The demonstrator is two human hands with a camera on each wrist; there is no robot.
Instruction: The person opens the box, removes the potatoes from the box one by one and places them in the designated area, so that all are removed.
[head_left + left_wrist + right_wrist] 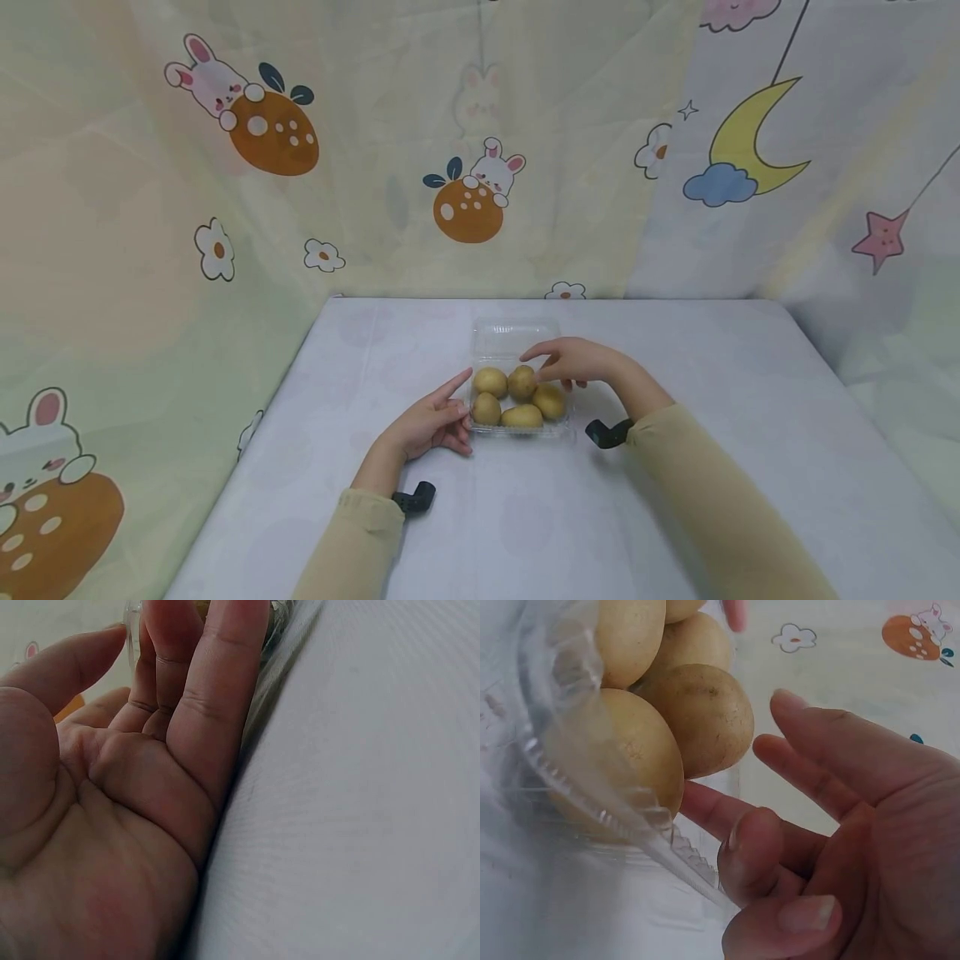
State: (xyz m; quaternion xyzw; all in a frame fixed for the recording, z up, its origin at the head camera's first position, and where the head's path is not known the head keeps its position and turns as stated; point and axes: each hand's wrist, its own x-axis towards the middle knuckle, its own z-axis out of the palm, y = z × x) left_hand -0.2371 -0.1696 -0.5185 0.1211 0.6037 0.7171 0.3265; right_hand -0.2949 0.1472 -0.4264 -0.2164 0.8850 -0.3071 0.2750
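Observation:
Several potatoes point(490, 382) lie in a clear plastic clamshell box point(483, 431), whose lid point(516, 338) is folded back behind it. My left hand point(429, 423) is at the box's left side, index finger stretched along it and thumb near the wall. In the left wrist view, that palm point(120, 787) holds nothing, and its fingertips reach the box's edge. Over the box's right rear is my right hand point(583, 360), fingers spread and loosely bent. The right wrist view shows one finger close to a brownish potato point(709, 720); whether it touches is unclear.
The box stands on a table with a pale cloth point(517, 517). A printed curtain point(375, 150) hangs behind and at the sides. Black wrist cameras sit on the left wrist point(417, 498) and the right wrist point(606, 433).

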